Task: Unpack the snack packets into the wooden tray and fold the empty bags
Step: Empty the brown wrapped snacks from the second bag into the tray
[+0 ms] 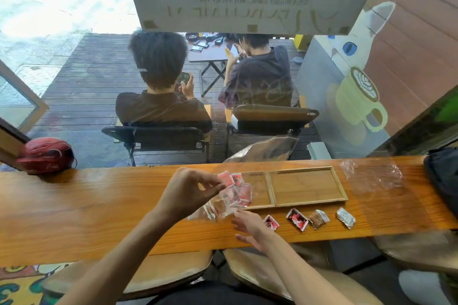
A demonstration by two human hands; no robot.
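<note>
Head view: a clear bag (223,202) of red snack packets (234,187) is being pinched by the left hand (190,190) above the counter (74,210), just left of the wooden tray (307,187), while the right hand (250,229) is being held with fingers (244,214) released beneath it.

1. The clear plastic bag of red snack packets (233,195) is motion-blurred; its packets can't be counted.
2. It hides the two-compartment wooden tray's (307,187) left end.
3. The dark bag (443,181) is cut off by the right edge.
</note>
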